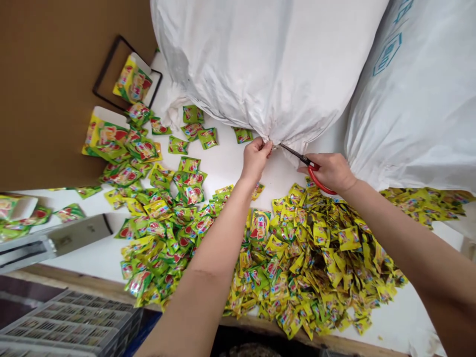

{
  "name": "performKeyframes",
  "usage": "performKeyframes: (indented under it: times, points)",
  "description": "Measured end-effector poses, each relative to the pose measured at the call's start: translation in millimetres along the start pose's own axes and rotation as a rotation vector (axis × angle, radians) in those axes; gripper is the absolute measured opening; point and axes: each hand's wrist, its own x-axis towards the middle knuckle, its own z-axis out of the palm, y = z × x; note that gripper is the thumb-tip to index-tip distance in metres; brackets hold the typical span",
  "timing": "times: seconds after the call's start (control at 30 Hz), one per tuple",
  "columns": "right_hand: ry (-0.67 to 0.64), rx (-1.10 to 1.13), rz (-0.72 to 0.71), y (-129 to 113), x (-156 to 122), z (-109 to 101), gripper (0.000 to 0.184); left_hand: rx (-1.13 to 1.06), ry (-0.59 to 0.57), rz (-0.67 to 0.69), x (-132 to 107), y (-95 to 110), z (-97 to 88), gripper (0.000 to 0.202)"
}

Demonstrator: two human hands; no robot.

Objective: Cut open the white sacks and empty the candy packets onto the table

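A big white sack leans over the far side of the table, its gathered mouth toward me. My left hand pinches the bunched neck of the sack. In my right hand is a pair of scissors with red handles and dark blades. The blade tips touch the neck just right of my left fingers; whether they are apart is too small to tell. Below both hands lies a wide heap of small candy packets, yellow ones on the right and green ones to the left.
Another white sack with blue print stands at the right. Small open boxes sit by a brown panel on the left. A grey metal device and a plastic crate are at the lower left. The white tabletop has a wooden front edge.
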Motion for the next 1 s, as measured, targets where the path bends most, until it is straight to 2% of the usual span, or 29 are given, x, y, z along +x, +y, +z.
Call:
performKeyframes:
  times: [0.1, 0.23, 0.33, 0.47, 0.6, 0.7, 0.77, 0.83, 0.93, 1.0]
  points:
    - [0.005, 0.232, 0.052, -8.4, -15.7, 4.8, 0.047, 0.007, 0.043, -0.011, 1.8, -2.2, 3.9, 0.031]
    - [-0.019, 0.476, 0.196, -25.5, -39.0, 2.1, 0.059, -0.067, 0.002, -0.017, -8.1, -0.3, 6.9, 0.034]
    - [-0.077, 0.452, 0.271, -35.4, -45.3, -8.7, 0.059, -0.176, -0.038, -0.038, -20.3, 1.8, 8.9, 0.032]
    - [-0.127, 0.362, 0.218, -41.4, -43.7, -20.6, 0.050, -0.313, -0.059, -0.105, -25.6, 1.7, 20.2, 0.026]
    - [-0.072, 0.372, 0.254, -49.7, -61.0, -19.2, 0.050, -0.300, -0.028, -0.151, -20.6, 5.6, 31.0, 0.016]
    - [-0.007, 0.444, 0.306, -58.6, -92.9, -13.4, 0.053, -0.144, -0.047, -0.146, -23.5, 10.4, 20.1, 0.008]
    - [0.003, 0.514, 0.369, -65.4, -116.5, -10.1, 0.053, -0.008, -0.021, -0.142, -31.5, 9.0, 3.5, 0.006]
    - [-0.014, 0.631, 0.447, -73.4, -135.3, -8.7, 0.051, 0.084, 0.035, -0.198, -41.9, 3.5, -14.9, 0.008]
    - [-0.069, 0.898, 0.551, -87.1, -147.4, -10.9, 0.048, 0.029, 0.042, -0.279, -52.3, -3.8, -29.8, 0.006]
    - [-0.089, 1.064, 0.602, -96.3, -146.7, -13.2, 0.047, -0.093, -0.005, -0.239, -51.5, -2.7, -23.1, 0.007]
